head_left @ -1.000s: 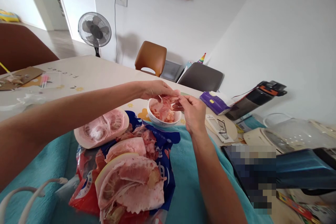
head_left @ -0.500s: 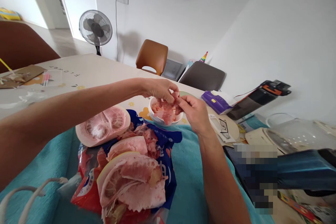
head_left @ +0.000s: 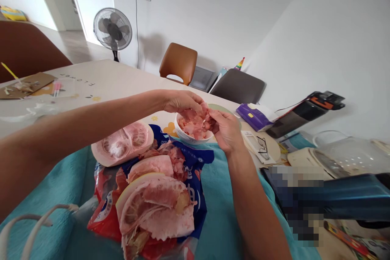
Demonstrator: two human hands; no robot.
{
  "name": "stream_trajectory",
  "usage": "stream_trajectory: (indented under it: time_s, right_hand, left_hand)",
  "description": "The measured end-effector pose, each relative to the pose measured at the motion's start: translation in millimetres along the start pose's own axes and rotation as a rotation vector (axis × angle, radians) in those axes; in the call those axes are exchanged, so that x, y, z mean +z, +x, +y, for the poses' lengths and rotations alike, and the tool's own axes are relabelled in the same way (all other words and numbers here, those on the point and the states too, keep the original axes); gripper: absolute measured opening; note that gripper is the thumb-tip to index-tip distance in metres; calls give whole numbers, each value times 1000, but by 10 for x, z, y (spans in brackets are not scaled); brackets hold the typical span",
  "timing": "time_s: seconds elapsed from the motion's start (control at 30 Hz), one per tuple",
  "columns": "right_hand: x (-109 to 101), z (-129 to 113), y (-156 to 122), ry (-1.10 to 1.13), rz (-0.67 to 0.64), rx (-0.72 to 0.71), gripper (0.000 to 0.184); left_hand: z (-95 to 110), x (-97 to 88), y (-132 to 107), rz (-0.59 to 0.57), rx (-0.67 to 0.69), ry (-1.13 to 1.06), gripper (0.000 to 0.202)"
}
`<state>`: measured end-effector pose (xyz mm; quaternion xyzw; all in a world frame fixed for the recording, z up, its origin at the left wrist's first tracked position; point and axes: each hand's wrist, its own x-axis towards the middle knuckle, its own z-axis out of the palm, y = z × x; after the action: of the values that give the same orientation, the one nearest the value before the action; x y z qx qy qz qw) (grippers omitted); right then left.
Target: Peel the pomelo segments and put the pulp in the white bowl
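Note:
My left hand (head_left: 179, 101) and my right hand (head_left: 226, 128) meet over a white bowl (head_left: 183, 133) of pink pomelo flesh. Both pinch one piece of pomelo flesh (head_left: 198, 114) between their fingertips, just above the bowl. Nearer to me, pink pomelo peels (head_left: 158, 207) lie piled on a red and blue plastic bag (head_left: 195, 178). One hollow peel half (head_left: 123, 144) rests to the left of the bowl. All this sits on a teal cloth (head_left: 219, 211).
A pair of glasses (head_left: 258, 146) on a pad and a purple tissue pack (head_left: 254, 115) lie right of the bowl. Appliances crowd the table's right side. Two chairs (head_left: 178, 63) stand at the far edge. A fan (head_left: 112, 30) stands behind. Cardboard scraps (head_left: 22, 87) lie far left.
Both hands have lowered slightly toward the bowl, still pinching the piece of flesh between them. The camera has shifted a little.

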<state>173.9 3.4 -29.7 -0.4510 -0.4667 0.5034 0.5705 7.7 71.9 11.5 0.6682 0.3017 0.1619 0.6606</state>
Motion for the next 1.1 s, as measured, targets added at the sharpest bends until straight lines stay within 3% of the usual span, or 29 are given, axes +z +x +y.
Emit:
stream_trajectory:
  time_s: [0.2, 0.4, 0.57, 0.73, 0.9, 1.1]
  right_hand:
    - [89, -56, -59, -110, 172, -117, 20]
    - [120, -108, -146, -311, 302, -396, 12]
    - [150, -97, -210, -350, 164, -366, 28]
    - [197, -77, -215, -383, 3, -281, 12]
    - [226, -62, -208, -380, -60, -259, 25]
    - [257, 17, -202, -360, -36, -297, 22]
  left_hand:
    - [18, 153, -62, 247, 72, -87, 8]
    - [-76, 299, -228, 337, 124, -311, 7]
    - [-155, 342, -309, 463, 145, -334, 11]
    - [-173, 371, -349, 534, 167, -330, 10]
    - [-193, 415, -384, 559, 225, -340, 12]
    - [-277, 497, -345, 640, 327, -308, 17]
